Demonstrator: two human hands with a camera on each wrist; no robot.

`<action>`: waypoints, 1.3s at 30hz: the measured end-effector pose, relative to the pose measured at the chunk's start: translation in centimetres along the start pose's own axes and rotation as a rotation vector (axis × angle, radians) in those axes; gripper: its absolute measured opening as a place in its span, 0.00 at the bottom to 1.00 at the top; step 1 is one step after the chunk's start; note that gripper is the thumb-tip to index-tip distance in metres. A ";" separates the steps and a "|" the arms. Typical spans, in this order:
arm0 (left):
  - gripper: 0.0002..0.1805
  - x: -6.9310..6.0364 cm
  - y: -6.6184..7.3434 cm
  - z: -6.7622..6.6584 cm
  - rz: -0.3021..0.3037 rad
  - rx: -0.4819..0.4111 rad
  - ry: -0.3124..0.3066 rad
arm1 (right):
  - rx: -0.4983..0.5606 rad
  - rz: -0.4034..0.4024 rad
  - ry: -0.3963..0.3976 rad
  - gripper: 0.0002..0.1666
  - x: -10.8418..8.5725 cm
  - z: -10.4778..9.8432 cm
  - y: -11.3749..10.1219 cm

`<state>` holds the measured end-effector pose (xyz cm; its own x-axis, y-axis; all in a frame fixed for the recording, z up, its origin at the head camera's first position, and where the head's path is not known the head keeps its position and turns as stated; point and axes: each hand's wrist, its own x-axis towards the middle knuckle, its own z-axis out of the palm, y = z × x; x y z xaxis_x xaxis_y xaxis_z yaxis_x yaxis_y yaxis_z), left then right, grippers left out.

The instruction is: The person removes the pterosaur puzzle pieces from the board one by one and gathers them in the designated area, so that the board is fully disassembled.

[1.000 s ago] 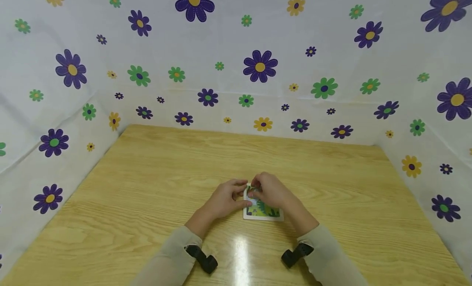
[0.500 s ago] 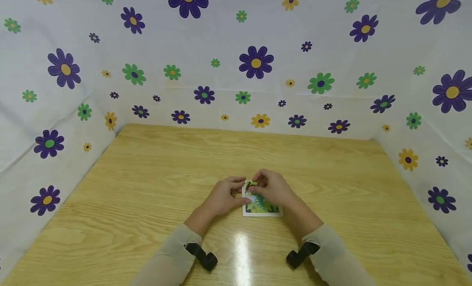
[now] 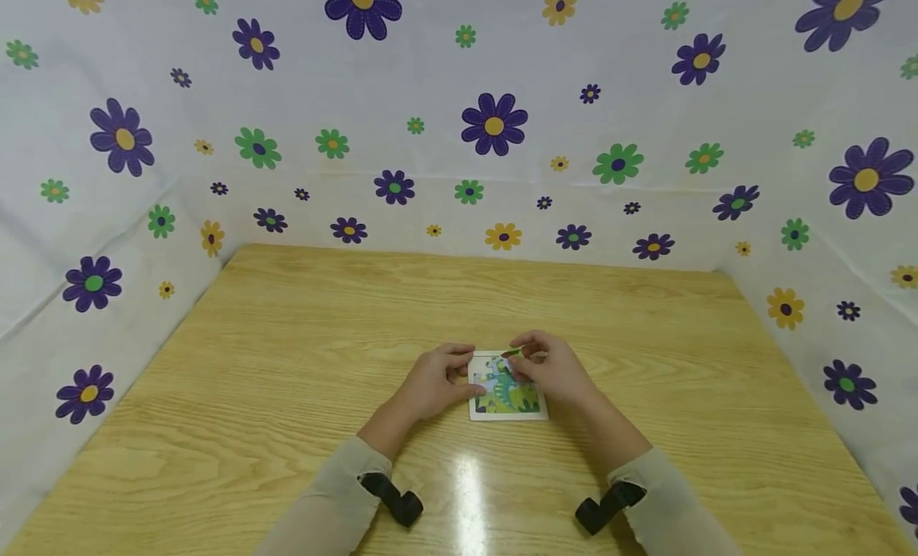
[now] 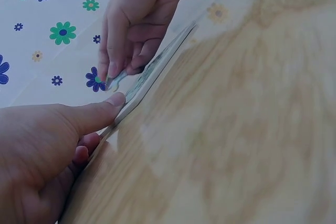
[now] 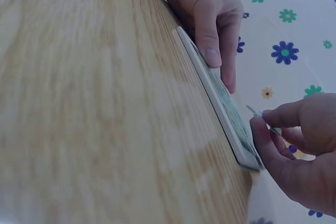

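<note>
Right wrist view: piece [image 5: 256,112] pinched between right fingers [image 5: 286,115].

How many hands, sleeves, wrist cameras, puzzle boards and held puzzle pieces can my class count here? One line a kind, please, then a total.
Hands: 2
Sleeves: 2
Wrist cameras: 2
Puzzle board: 1
Held puzzle piece: 1
Total: 8

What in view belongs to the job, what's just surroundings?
Looks part of the job:
puzzle, left edge held by left hand
loose piece, pinched by right hand

Just surroundings:
table, under the puzzle
flowered cloth, behind and beside the table
black wrist cameras, worn
</note>
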<state>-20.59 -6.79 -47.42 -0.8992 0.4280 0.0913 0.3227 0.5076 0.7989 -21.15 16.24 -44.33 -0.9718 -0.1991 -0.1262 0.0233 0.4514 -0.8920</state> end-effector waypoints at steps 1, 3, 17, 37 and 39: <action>0.37 0.0 0.0 0.0 0.003 -0.005 0.003 | 0.016 0.017 0.025 0.16 -0.1 -0.2 0.2; 0.36 0.0 0.0 0.1 0.005 -0.020 0.006 | 0.054 0.055 0.075 0.17 -0.3 -0.7 0.6; 0.36 -0.2 -0.2 0.2 -0.028 -0.052 -0.013 | 0.240 0.164 0.299 0.16 -0.8 -2.1 3.2; 0.37 -0.2 0.0 -0.1 -0.051 -0.071 0.014 | 0.161 0.117 0.340 0.15 -0.6 -2.0 3.4; 0.37 -0.3 0.1 0.0 -0.057 -0.080 0.011 | 0.194 0.132 0.352 0.15 -0.7 -1.9 3.5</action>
<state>-20.32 -6.90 -47.39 -0.9187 0.3919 0.0500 0.2465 0.4699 0.8476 -20.87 19.64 -46.53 -0.9777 0.1735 -0.1186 0.1637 0.2746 -0.9475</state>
